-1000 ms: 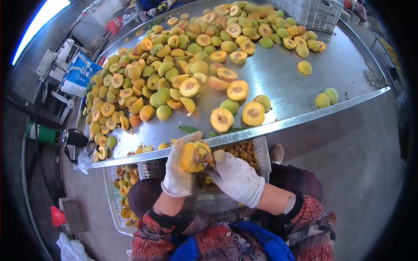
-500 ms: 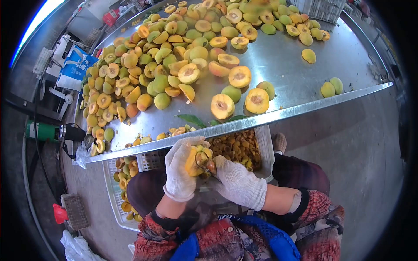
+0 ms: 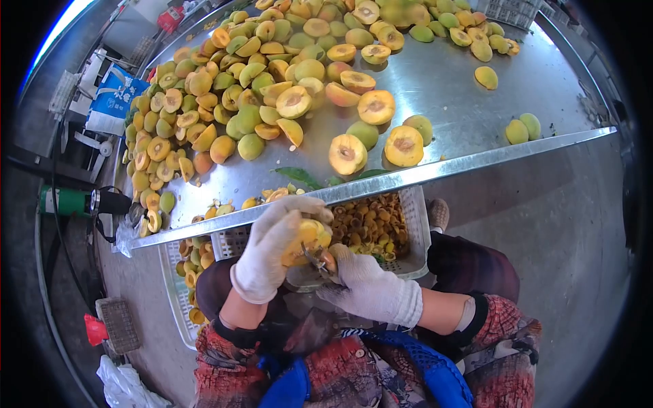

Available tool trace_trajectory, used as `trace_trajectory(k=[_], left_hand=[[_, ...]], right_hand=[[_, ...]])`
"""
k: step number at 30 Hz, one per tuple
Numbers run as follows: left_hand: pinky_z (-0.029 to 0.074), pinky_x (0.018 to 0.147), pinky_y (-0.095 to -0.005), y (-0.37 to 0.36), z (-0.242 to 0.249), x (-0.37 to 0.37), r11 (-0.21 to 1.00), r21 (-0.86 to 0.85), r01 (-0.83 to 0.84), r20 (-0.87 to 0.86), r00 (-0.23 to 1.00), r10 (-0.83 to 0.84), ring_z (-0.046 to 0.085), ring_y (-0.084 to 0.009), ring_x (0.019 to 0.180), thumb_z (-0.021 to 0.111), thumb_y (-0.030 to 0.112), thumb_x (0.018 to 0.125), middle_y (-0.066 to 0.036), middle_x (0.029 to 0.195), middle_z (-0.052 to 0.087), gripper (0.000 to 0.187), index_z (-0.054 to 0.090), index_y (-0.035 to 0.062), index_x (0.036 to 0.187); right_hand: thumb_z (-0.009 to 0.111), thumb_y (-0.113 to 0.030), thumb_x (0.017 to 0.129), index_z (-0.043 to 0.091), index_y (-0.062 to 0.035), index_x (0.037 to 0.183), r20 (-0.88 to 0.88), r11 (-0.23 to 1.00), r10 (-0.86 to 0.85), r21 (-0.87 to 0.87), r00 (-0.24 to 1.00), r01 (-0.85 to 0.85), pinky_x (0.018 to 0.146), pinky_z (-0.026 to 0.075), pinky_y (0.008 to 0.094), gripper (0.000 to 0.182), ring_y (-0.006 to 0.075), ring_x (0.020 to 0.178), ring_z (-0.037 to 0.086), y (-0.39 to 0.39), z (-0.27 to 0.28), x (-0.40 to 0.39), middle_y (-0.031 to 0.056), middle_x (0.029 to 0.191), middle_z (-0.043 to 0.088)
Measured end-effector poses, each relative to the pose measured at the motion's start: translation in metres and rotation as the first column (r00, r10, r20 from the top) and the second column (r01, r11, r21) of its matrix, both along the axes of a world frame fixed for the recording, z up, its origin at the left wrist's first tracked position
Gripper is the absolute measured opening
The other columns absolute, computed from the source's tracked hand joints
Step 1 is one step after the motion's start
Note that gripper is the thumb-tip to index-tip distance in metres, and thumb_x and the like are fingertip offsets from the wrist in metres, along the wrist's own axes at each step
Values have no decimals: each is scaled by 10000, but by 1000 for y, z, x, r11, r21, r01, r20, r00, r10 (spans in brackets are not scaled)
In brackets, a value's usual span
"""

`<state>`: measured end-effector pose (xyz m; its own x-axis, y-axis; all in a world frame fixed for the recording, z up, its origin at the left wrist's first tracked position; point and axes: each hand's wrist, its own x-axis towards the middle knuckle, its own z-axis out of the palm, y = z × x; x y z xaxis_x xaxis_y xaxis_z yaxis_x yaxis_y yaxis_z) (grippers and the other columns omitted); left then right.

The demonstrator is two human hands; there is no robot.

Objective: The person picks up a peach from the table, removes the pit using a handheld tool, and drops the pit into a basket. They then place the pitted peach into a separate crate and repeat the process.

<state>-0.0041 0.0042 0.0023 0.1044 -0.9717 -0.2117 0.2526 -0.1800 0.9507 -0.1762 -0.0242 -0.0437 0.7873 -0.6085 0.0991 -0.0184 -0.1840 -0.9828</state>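
My left hand (image 3: 262,257), in a white knit glove, is closed around a yellow peach half (image 3: 307,238) above my lap. In my gloved right hand (image 3: 375,289) is a small pitting tool (image 3: 320,260) with a dark metal end and a brownish grip. Its metal end is at the lower side of the peach, facing my left palm. Just beyond both hands runs the raised edge of the metal table (image 3: 469,126). Halved peaches (image 3: 343,154) lie on it near that edge, several with the cut face up and brown centres showing.
A large heap of peach halves (image 3: 224,88) covers the table's left and far side. Below the edge stand a white crate (image 3: 423,234) of small brown-orange pieces and a left crate (image 3: 178,299) with peach pieces. A green-and-black cylinder (image 3: 71,202) sits at the left.
My left hand has shifted slightly left and its wrist has turned, tilting the peach half. The tool's metal end shows more clearly. My right hand stays nearly in place.
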Motion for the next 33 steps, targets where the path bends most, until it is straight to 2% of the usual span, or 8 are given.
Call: trace_trajectory(k=[4,7,10,16,19,25,31,33], left_hand=[[548,794,-393,4,-13,-12,966,-201,-161,-97,985,144,630,-278,933,604,434,874,-172,1007,620,521,550,-23,1119],[548,779,-378,11,-23,-16,965,-93,-245,-80,968,238,643,-270,879,620,404,875,-177,1001,624,496,559,-28,1109],[520,817,-340,15,-23,-6,988,-24,-150,-64,987,148,636,-222,904,605,210,882,-156,1031,633,335,594,-47,1097],[503,819,-300,9,-15,7,999,37,4,66,998,-6,625,-169,886,650,125,842,-114,1002,649,280,619,-39,1066],[499,817,-283,3,-5,8,994,80,72,164,983,-84,618,-148,877,670,96,826,-102,984,652,270,627,-42,1054],[522,775,-311,-10,6,12,970,168,174,249,945,-212,645,-193,827,658,175,825,-116,933,661,292,638,-42,1019],[541,757,-332,-13,1,10,979,158,131,172,972,-158,661,-224,809,699,276,813,-142,929,661,381,637,-42,1013],[540,754,-330,-10,-5,9,985,127,116,136,982,-133,661,-223,809,691,279,818,-141,928,661,381,636,-42,1015]], right_hand=[[653,-172,810,480,-13,1113,-106,942,168,310,980,-128,705,487,478,384,439,828,589,-8,25,0,214,903,585],[650,-194,810,471,-11,1120,-105,993,88,84,991,-79,725,481,484,402,451,856,580,3,4,4,225,909,584],[655,-194,805,461,-8,1123,-154,998,18,59,988,-8,734,478,485,417,452,871,577,14,-3,3,237,909,583],[665,-200,799,455,-1,1100,-128,967,125,236,984,-92,734,475,486,417,458,870,578,8,4,5,246,898,584],[662,-214,800,462,-5,1088,-71,986,84,151,994,-72,737,473,484,408,460,871,576,13,-7,9,245,889,584],[664,-239,799,470,5,1073,-138,925,155,367,978,-95,731,482,460,415,438,844,591,8,2,8,233,864,583],[677,-280,799,483,19,1083,-32,640,336,741,941,-204,740,498,402,455,390,776,584,-11,28,-1,208,850,576],[669,-267,801,489,15,1084,-101,704,331,688,938,-174,744,499,414,439,402,799,591,-11,26,0,214,868,582]])
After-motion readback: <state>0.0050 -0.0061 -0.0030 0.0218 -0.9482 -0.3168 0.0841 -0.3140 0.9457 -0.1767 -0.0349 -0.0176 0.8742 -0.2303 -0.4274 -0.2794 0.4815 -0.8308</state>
